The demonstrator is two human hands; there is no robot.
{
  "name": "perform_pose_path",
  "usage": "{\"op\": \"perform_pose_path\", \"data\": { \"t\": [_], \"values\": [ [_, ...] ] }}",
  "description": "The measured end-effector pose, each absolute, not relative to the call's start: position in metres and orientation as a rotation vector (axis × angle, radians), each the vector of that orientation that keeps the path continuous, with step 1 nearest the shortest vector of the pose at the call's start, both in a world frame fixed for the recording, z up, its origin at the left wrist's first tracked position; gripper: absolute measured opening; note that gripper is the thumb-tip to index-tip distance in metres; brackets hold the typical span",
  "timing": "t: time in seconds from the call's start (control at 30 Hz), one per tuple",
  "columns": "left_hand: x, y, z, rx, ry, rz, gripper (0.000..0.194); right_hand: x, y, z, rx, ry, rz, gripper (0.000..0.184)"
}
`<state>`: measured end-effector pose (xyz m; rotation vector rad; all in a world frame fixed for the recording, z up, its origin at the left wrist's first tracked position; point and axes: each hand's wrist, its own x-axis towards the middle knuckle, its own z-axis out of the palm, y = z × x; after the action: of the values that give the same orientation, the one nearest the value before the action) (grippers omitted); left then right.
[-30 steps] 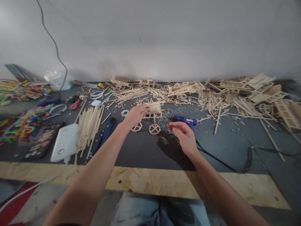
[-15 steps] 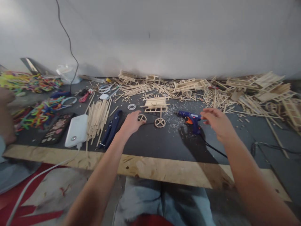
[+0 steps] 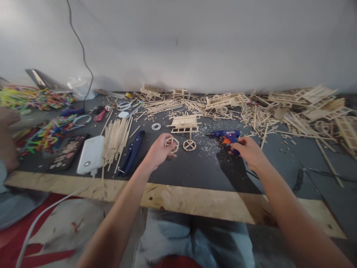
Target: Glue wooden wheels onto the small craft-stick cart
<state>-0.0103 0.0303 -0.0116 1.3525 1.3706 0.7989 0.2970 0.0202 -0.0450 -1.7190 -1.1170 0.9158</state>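
My left grip (image 3: pixel 164 149) pinches a wheel (image 3: pixel 174 140) at seven o'clock from the cart (image 3: pixel 184 122), my right grip (image 3: pixel 242 148) is wrapped round the glue gun (image 3: pixel 225 133) at about three, and squeezing either too hard could crack that thin rim or make the gun dribble.

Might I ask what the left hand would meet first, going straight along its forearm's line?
The left hand would probably meet the pale, boxy model of wooden sticks ahead, though depth is unclear.

Dim light, soft outer edges
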Motion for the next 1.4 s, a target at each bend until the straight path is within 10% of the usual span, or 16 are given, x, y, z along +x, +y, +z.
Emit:
{"op": "perform_pose_path", "data": {
  "t": [0.47,1.4],
  "values": [
    [0.018,0.003,0.011,0.999,0.926,0.742,0.031,0.283,0.017,-0.018,-1.236,-0.590,1.457,0.017],
    [0.052,0.016,-0.037,0.940,0.730,0.847,0.015,0.235,-0.001,-0.033,-1.267,-0.988,1.460,0.022]
  ]
}}
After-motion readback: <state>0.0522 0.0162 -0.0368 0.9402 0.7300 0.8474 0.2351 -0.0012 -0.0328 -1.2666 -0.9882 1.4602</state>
